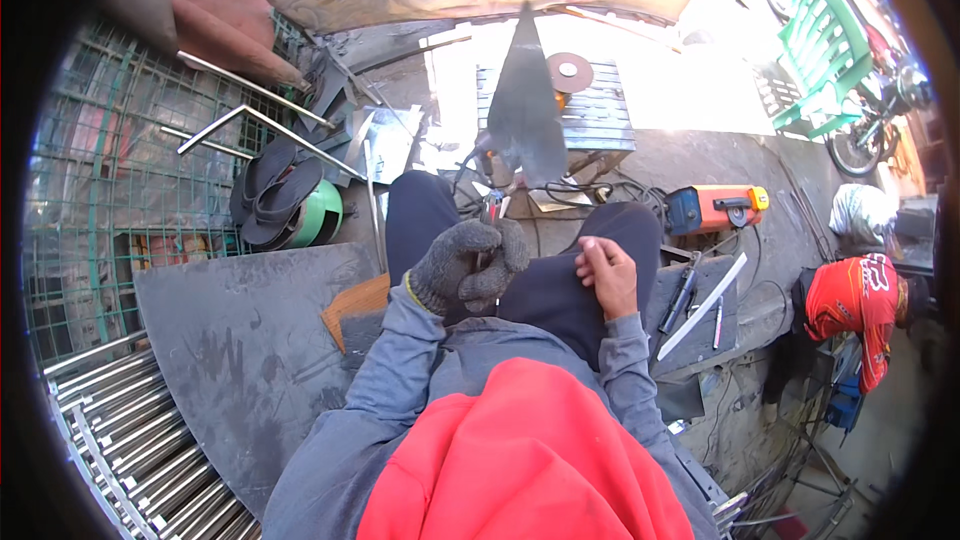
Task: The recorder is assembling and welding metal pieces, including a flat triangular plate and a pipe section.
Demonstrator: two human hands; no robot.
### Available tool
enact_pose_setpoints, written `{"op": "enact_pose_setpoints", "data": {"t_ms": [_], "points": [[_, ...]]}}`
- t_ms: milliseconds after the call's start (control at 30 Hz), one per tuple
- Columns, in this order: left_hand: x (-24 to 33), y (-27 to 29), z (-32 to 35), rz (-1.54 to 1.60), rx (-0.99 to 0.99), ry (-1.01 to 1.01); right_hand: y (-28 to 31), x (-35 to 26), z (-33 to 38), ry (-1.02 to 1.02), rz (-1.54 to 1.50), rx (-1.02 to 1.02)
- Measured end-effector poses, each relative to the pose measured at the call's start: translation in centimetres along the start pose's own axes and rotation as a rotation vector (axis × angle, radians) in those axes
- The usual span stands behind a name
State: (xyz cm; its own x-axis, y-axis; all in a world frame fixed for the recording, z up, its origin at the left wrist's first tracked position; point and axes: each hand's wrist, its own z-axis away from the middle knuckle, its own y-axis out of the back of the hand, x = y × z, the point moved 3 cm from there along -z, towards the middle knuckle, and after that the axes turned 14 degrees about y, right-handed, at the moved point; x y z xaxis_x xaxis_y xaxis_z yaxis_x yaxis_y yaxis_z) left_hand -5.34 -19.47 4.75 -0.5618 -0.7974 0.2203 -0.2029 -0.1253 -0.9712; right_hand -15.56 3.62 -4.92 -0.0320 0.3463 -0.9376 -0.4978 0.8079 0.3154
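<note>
My left hand [468, 262], in a dark grey knit glove, is closed in front of my lap around a slim tool [494, 208] with a reddish tip. The glove hides most of this tool, so its kind is unclear. My bare right hand [607, 276] hovers by my right knee, fingers curled in, with nothing visible in them. Beyond my knees stands a dark, pointed metal sheet [527, 105], narrowing to a tip at the top. Behind it sits a slatted metal box [600, 125], with a reddish-brown abrasive disc [570, 72] on it.
An orange and blue portable machine [715, 210] with cables stands right of my knee. A pale metal strip [702, 306] and a marker lie nearby. Left are black sandals [275, 195], bent metal tubes [250, 120] and a dark sheet [250, 340]. A person in red [855, 300] bends at right.
</note>
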Motion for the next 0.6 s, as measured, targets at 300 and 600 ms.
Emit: {"op": "enact_pose_setpoints", "data": {"t_ms": [300, 600], "points": [[1.5, -2.5, -1.3, -1.613, 1.009, 0.107, 7.2, -15.0, -3.6, 0.375, -0.350, 0.094], [-1.3, 3.3, -2.4, -1.985, 1.140, 0.091, 5.1, -16.8, -2.0, 0.679, 0.120, 0.218]]}}
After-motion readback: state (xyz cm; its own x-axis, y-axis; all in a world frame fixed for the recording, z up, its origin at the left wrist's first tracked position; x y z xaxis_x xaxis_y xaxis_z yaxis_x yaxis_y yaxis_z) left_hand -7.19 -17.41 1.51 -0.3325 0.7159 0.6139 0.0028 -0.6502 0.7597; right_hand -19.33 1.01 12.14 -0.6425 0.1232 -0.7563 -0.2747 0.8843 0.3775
